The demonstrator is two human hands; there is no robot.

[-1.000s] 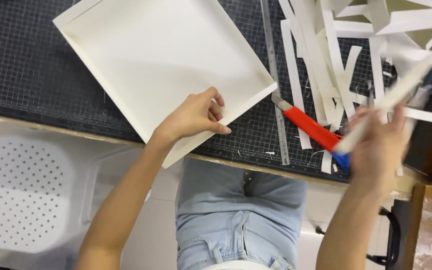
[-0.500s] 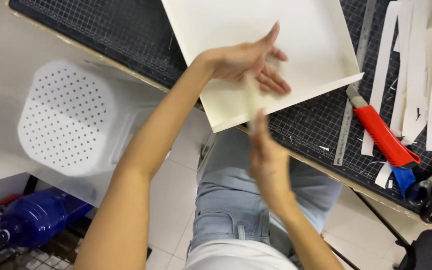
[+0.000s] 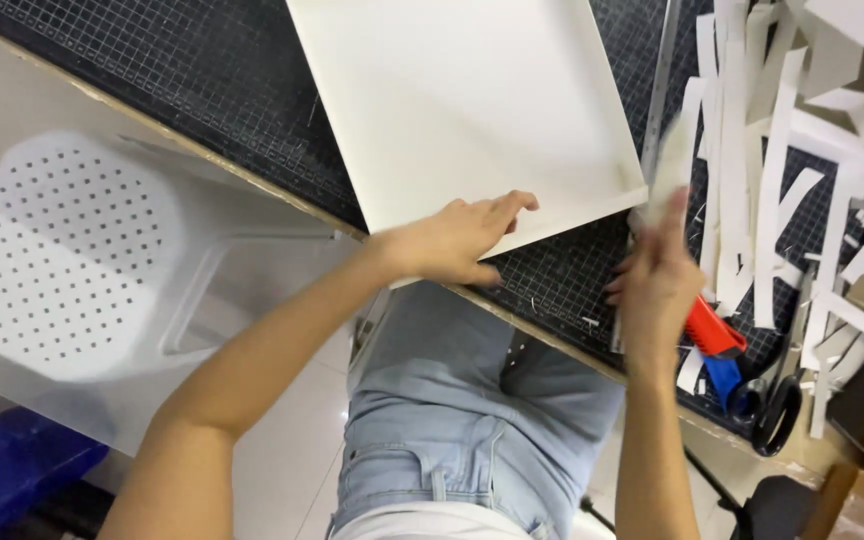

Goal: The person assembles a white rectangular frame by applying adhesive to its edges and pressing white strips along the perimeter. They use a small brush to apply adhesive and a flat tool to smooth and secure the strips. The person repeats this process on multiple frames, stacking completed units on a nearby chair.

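While one tray [image 3: 472, 110] lies flat, two hands touch it.

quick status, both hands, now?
Left hand: open, fingers flat on the near edge of the white shallow tray.
Right hand: blurred; seems to hold a white paper strip by the tray corner; grip cannot be told.

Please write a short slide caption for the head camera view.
Left hand presses a white paperboard tray on a black cutting mat; right hand lifts a paper strip.
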